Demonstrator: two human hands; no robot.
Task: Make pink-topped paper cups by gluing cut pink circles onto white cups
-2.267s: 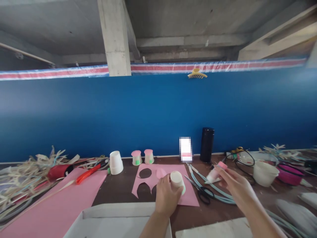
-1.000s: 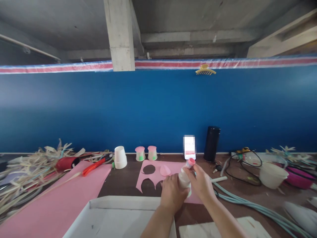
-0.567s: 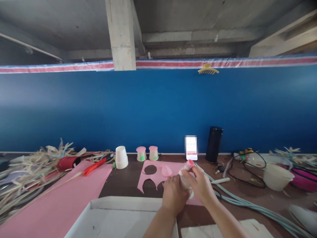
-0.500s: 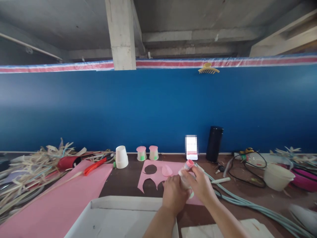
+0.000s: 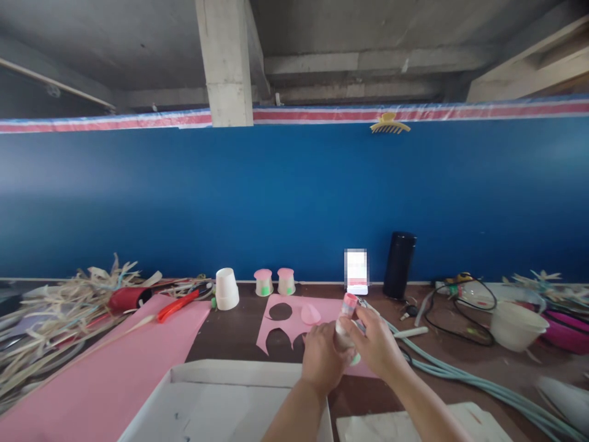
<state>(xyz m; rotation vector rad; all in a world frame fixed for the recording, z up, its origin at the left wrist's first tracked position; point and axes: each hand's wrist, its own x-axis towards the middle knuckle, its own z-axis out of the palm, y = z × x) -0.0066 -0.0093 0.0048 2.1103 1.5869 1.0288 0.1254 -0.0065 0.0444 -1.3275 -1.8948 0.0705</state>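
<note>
My left hand [image 5: 321,361] is closed around a small white paper cup [image 5: 353,358], mostly hidden by both hands, over a pink paper sheet with round holes cut out [image 5: 288,322]. My right hand [image 5: 377,345] grips a small white glue bottle with a pink cap [image 5: 346,312], held upright against the cup. A loose pink paper circle [image 5: 310,314] lies on the sheet just beyond my left hand.
Two cups with pink tops [image 5: 275,281] and an upturned white cup [image 5: 227,288] stand near the blue wall. A black flask [image 5: 399,265], light blue hose [image 5: 442,371], white bowl [image 5: 512,326], red cutter [image 5: 177,304], large pink sheet [image 5: 110,371], straw pile [image 5: 55,313], white box [image 5: 230,399].
My right hand brought the glue bottle from the right over to the cup in my left hand. Over the last half second the bottle has tipped more upright.
</note>
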